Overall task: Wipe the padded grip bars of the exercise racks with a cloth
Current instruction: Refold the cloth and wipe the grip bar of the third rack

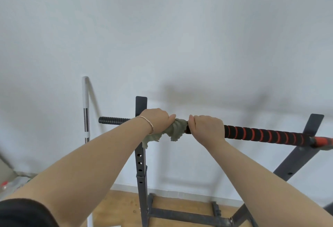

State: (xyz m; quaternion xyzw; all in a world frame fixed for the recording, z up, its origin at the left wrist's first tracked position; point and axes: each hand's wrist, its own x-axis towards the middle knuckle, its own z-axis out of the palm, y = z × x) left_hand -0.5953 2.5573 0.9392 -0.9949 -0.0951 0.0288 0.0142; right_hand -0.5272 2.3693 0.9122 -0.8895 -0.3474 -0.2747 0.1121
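Observation:
A long bar lies across two dark rack uprights, with black-and-red spiral padding on its right part and a black ribbed end at the left. My left hand is closed around a grey-green cloth wrapped on the bar beside the left upright. The cloth's loose ends hang below the bar. My right hand grips the padded bar just right of the cloth, almost touching my left hand.
A white-and-chrome pole leans against the white wall at the left. The right upright slants away under the bar's red end. The rack's base frame rests on a wooden floor. Blurred clutter sits at the lower left.

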